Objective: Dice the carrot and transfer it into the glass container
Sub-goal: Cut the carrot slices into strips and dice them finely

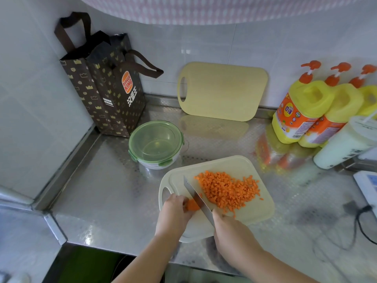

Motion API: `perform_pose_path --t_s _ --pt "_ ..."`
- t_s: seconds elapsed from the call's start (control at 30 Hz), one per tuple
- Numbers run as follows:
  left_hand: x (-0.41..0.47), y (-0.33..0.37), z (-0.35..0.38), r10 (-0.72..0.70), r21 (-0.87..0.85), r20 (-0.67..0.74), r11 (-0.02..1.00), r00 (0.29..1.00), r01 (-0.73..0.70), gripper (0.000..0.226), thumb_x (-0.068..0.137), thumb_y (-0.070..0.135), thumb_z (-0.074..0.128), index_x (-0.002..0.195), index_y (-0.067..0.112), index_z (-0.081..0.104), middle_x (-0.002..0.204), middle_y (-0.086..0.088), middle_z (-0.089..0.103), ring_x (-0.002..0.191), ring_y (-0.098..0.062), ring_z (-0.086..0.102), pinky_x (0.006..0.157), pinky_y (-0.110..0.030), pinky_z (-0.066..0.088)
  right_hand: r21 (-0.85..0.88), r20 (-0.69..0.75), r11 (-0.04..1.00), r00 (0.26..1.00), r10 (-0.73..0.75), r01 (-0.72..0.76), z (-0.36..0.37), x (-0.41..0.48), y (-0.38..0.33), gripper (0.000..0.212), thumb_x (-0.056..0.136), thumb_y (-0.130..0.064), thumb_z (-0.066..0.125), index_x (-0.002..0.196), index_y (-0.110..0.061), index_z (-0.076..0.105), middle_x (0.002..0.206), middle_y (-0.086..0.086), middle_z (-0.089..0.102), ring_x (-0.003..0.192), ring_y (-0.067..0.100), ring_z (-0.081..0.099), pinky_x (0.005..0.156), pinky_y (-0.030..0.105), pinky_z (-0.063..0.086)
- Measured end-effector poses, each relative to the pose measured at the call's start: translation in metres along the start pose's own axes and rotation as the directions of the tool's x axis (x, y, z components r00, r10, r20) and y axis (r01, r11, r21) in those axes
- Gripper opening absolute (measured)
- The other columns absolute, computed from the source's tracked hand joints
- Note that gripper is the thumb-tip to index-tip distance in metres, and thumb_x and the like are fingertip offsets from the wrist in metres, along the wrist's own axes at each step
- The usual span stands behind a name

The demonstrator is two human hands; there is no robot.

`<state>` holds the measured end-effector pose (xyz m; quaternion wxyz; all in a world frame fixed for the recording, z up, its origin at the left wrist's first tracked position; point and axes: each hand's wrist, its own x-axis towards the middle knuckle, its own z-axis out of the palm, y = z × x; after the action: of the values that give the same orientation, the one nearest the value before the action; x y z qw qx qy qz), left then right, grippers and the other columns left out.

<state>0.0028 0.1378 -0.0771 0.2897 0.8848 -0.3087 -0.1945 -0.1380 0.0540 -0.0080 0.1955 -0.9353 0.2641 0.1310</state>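
Observation:
A pale cutting board (259, 209) lies on the steel counter. On its right half sits a heap of diced carrot (228, 190). My left hand (175, 211) holds a short uncut carrot piece (191, 205) down on the board. My right hand (230, 227) grips the handle of a knife (193, 193), whose blade rests against the right side of that piece. The glass container (156, 146) stands behind the board to the left, its green lid on.
A brown paper bag (106, 94) stands in the back left corner. A second yellow cutting board (222, 90) leans on the wall. Yellow detergent bottles (306, 107) and a white cup (344, 141) crowd the right. A black cable (363, 223) trails at far right.

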Motion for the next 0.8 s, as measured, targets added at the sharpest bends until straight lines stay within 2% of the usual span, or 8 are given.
perform_pose_path --t_s 0.13,0.27,0.4,0.47,0.6,0.67,0.73,0.8 --pt "0.001 0.001 0.000 -0.023 0.017 0.023 1.000 0.999 0.022 0.018 0.084 0.037 0.066 0.092 0.021 0.070 0.091 0.004 0.058 0.079 -0.012 0.060 0.069 -0.021 0.048 -0.022 0.025 1.000 1.000 0.002 -0.002 0.005 0.002 -0.004 0.052 0.095 -0.005 0.037 0.145 -0.011 0.022 0.114 0.005 0.058 0.093 0.022 0.059 0.055 0.024 0.030" --pt "0.004 0.002 0.002 -0.047 0.023 0.029 0.999 0.998 0.046 0.018 0.082 0.037 0.067 0.090 0.022 0.071 0.090 0.004 0.061 0.078 -0.012 0.061 0.071 -0.026 0.052 -0.117 0.053 0.993 0.999 0.012 -0.005 0.008 0.006 -0.004 0.058 0.094 -0.001 0.038 0.147 -0.009 0.017 0.118 0.007 0.057 0.099 0.023 0.060 0.064 0.027 0.035" --pt "0.004 0.002 0.002 -0.062 0.011 0.028 0.998 0.998 0.062 0.017 0.082 0.036 0.069 0.092 0.023 0.071 0.093 0.004 0.062 0.081 -0.013 0.060 0.075 -0.028 0.052 -0.124 0.079 0.992 0.997 0.012 -0.002 0.015 0.011 -0.006 0.049 0.092 0.000 0.039 0.139 -0.010 0.030 0.115 0.007 0.058 0.091 0.025 0.061 0.047 0.022 0.024" --pt "0.004 0.001 0.002 -0.050 0.016 0.025 0.999 0.998 0.049 0.016 0.083 0.034 0.068 0.091 0.020 0.071 0.095 0.002 0.061 0.083 -0.015 0.060 0.075 -0.027 0.050 -0.084 0.044 0.996 0.999 0.022 -0.018 0.017 0.013 -0.004 0.042 0.094 -0.004 0.038 0.134 -0.010 0.034 0.111 0.006 0.061 0.093 0.023 0.063 0.047 0.019 0.020" --pt "0.002 0.003 0.001 -0.013 -0.003 0.008 1.000 1.000 0.013 0.010 0.082 0.031 0.069 0.084 0.021 0.070 0.091 0.002 0.062 0.081 -0.014 0.060 0.073 -0.028 0.050 0.106 0.017 0.993 0.999 0.047 -0.048 0.012 0.014 0.006 0.023 0.098 -0.015 0.033 0.120 -0.015 0.039 0.083 0.000 0.054 0.078 0.022 0.061 0.058 0.029 0.040" --pt "0.001 0.002 0.000 -0.011 -0.014 0.004 1.000 1.000 0.012 0.011 0.080 0.031 0.071 0.086 0.022 0.070 0.091 0.003 0.063 0.081 -0.013 0.060 0.076 -0.029 0.051 0.118 -0.019 0.992 0.999 0.038 -0.036 0.007 0.011 0.008 0.018 0.099 -0.016 0.032 0.115 -0.015 0.039 0.072 -0.006 0.042 0.072 0.022 0.055 0.056 0.029 0.039" --pt "0.000 0.001 0.000 -0.016 -0.023 0.003 1.000 1.000 0.016 0.013 0.079 0.030 0.072 0.088 0.020 0.071 0.090 0.003 0.063 0.082 -0.013 0.060 0.076 -0.028 0.050 0.095 -0.054 0.995 0.998 0.028 -0.023 0.004 0.007 0.006 0.025 0.098 -0.012 0.033 0.123 -0.012 0.039 0.079 -0.005 0.048 0.074 0.021 0.051 0.053 0.027 0.033" --pt "0.000 -0.002 -0.001 -0.015 -0.021 -0.003 1.000 1.000 0.015 0.018 0.080 0.032 0.071 0.093 0.019 0.069 0.093 0.003 0.062 0.085 -0.013 0.059 0.077 -0.027 0.049 0.060 -0.056 0.998 0.998 0.018 -0.015 0.002 0.004 0.002 0.036 0.097 -0.007 0.034 0.132 -0.012 0.036 0.102 0.003 0.059 0.087 0.024 0.057 0.061 0.028 0.034"
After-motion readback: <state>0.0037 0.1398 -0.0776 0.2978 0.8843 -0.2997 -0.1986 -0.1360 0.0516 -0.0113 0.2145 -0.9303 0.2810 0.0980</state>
